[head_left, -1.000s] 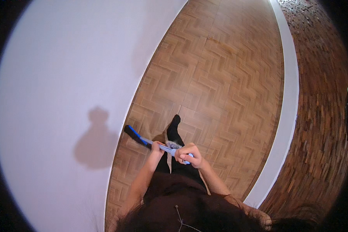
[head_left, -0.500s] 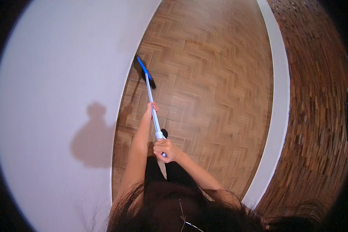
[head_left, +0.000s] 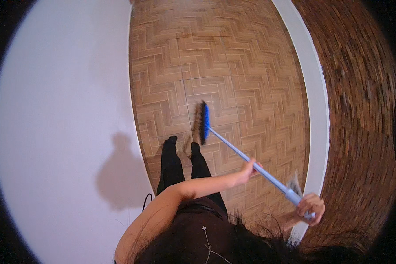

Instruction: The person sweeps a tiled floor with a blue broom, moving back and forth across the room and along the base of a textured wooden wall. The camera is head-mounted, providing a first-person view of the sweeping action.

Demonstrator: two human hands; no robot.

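Note:
A broom (head_left: pixel 233 149) with a pale blue handle slants across my front, from the middle of the floor to the lower right. Its blue head (head_left: pixel 207 116) has dark bristles, which face left just ahead of my feet. Partway up the handle, my left hand (head_left: pixel 248 170) is closed round it. My right hand (head_left: pixel 311 207) grips the handle's upper end, below the thick collar. A small pale, pointed thing (head_left: pixel 295 184) shows beside that collar; its kind is unclear.
The floor (head_left: pixel 255 79) has wood-look herringbone tiles. A white wall (head_left: pixel 66 110) bearing my shadow rises on the left. To the right runs a white border (head_left: pixel 319 105) beside a brown textured wall (head_left: pixel 356 114). My dark-clad feet (head_left: pixel 170 141) stand left of the broom head.
The broom has swung from the left wall's edge to the middle of the floor. Both hands have moved right and stay on the handle, which slants the other way.

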